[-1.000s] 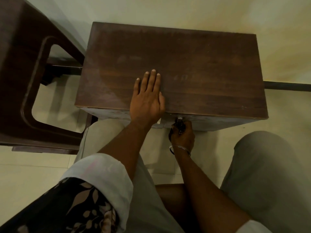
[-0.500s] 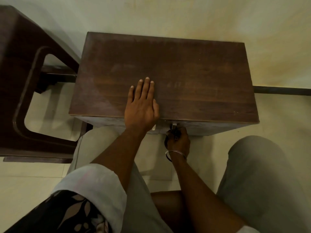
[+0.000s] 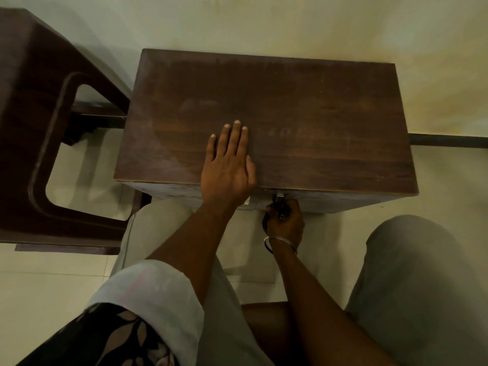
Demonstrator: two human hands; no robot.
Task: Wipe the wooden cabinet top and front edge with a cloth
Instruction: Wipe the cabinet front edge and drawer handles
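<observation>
**Flat palm on the cabinet top, other hand at the front latch**

At far left a dark brown plastic chair stands on the pale tiled floor, just beside the wooden cabinet, which sits against the wall. The left hand lies flat on the cabinet top near the front edge, fingers extended and together, its grip open and holding nothing. Right of it, below the edge, the right hand is curled closed around a small dark object at a metal latch; what it is, I cannot tell. A metal bangle circles that wrist.
</observation>
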